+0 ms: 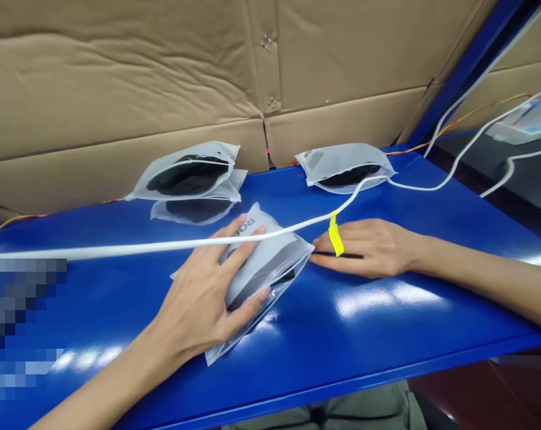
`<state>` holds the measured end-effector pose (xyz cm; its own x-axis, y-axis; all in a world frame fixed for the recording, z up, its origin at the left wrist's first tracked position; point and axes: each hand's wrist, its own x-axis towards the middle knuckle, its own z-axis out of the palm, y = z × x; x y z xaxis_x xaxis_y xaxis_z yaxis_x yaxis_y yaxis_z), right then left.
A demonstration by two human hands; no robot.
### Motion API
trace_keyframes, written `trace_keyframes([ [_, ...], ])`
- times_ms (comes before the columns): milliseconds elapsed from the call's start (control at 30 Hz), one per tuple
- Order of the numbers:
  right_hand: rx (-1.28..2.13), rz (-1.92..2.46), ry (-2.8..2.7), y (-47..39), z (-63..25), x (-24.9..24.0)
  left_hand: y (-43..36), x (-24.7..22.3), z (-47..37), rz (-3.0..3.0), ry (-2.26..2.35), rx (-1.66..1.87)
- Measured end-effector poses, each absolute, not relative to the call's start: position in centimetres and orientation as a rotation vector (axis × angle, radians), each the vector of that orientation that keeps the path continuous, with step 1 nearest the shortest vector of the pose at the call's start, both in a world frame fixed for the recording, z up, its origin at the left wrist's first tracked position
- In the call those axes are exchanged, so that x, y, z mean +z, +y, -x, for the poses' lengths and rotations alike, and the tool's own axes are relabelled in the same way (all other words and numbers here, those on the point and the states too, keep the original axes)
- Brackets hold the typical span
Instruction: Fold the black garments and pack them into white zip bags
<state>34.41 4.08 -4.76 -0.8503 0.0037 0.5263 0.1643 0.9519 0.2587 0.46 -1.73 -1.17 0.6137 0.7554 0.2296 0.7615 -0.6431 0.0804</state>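
Observation:
A frosted plastic zip bag with dark lettering and something dark inside lies slanted on the blue table. Spread over its upper face is my left hand, fingers apart, thumb near the bag's mouth edge. At the bag's right corner, the thumb and fingertips of my right hand are pinched together on the corner. A white cable runs across above the bag and my left fingers. Its yellow tag hangs in front of my right hand.
Two similar bags with dark contents lie stacked at the back left; another bag lies back right. Cardboard walls the rear of the blue table. A clear plastic container is at far right. The lower left is pixelated.

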Motion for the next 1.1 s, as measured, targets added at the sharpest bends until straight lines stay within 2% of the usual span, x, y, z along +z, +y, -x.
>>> trace_keyframes([
  [167,-0.396,-0.204,-2.407,0.4,-32.2,-3.1,-1.4,-2.7,-0.4,3.010,-1.156,-0.803],
  [267,-0.457,-0.131,-2.465,-0.9,-31.1,-3.1,-1.0,-3.0,-0.5,3.054,-1.101,-1.035],
  [367,-0.554,0.016,-2.484,-0.9,-30.9,-3.4,-0.4,-2.8,-0.6,3.202,-0.947,-1.048],
  [667,-0.704,0.359,-2.479,-0.7,-30.8,-4.2,-0.1,-2.2,-1.0,3.406,-0.779,-0.646],
  [900,-0.756,0.279,-2.336,0.0,-31.1,-4.4,0.2,-2.8,-1.4,3.312,-0.635,-0.336],
  [1100,-0.642,0.257,-2.421,0.5,-31.9,-4.2,0.4,-2.8,-1.5,3.144,-0.697,-0.135],
])
